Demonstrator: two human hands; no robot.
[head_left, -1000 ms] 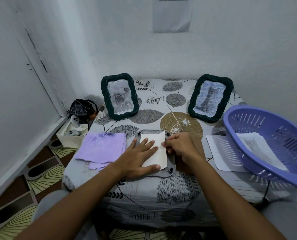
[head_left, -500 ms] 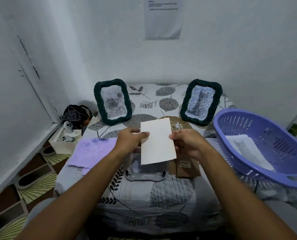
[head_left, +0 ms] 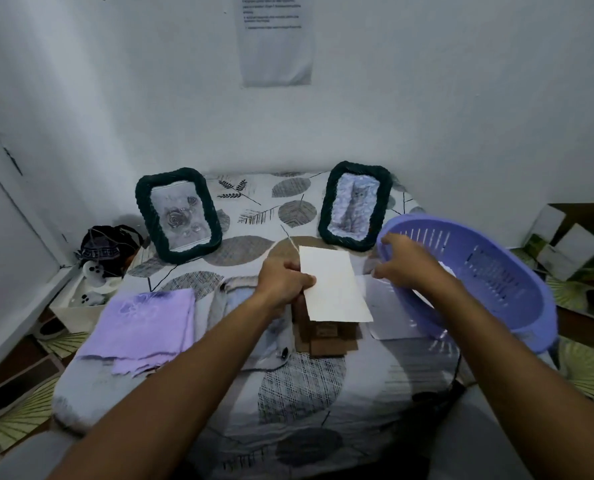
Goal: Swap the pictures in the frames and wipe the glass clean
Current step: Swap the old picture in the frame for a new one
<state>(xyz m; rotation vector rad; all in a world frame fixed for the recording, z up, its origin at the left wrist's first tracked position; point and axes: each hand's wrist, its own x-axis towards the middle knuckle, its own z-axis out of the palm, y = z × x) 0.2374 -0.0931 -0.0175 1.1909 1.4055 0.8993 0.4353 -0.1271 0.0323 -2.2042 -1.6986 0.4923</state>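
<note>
Pinching a blank white print (head_left: 333,285) in the left hand (head_left: 283,280), right hand (head_left: 406,261) spread empty beside purple basket (head_left: 496,271), wall notice (head_left: 276,39) illegible

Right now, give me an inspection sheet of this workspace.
Surface: table under a leaf-print cloth.
Job's things: two dark frames upright at back, rose picture, cat picture; opened frame flat; purple cloth at left.
Clutter: purple basket holding paper; brown backing board.
Grippers: left hand pinches a blank-sided paper; right hand open at the basket rim.
Cables: nothing seen.
Surroundings: white walls, taped notice, box of oddments on the floor at left.
</note>
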